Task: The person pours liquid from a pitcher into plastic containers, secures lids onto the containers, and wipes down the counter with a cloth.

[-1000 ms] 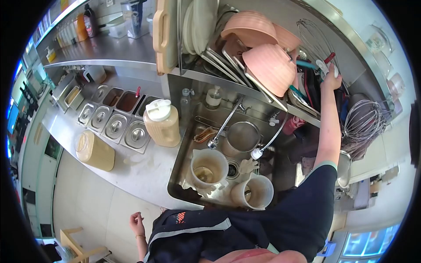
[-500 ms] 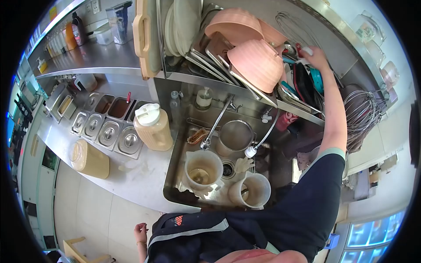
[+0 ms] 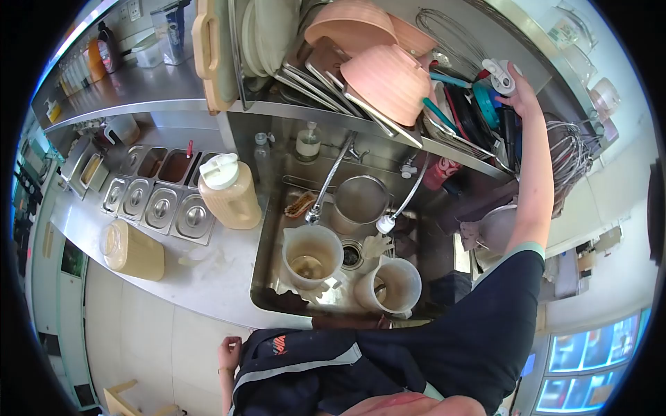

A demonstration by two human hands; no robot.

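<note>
Up at the rack, my right hand (image 3: 526,97) grips a white lid (image 3: 501,78) with a spout, above dark and teal-handled utensils (image 3: 487,105). My left hand (image 3: 229,352) hangs low beside my body, its fingers curled, with nothing visible in them. On the counter stands a jug (image 3: 230,197) with a white lid, filled with a beige liquid. A second beige container (image 3: 132,251) is nearer the counter's front edge.
Two plastic measuring jugs (image 3: 312,256) (image 3: 390,286) and a metal strainer pot (image 3: 361,201) sit in the sink (image 3: 267,277). Pink bowls (image 3: 387,83) and trays fill the rack. Lidded metal pans (image 3: 161,206) line the counter. Whisks (image 3: 572,156) hang at the right.
My right hand has lifted up and to the right from the utensils, and the white lid now shows more fully in it. The camera view has shifted slightly. My left hand's fingers look more curled.
</note>
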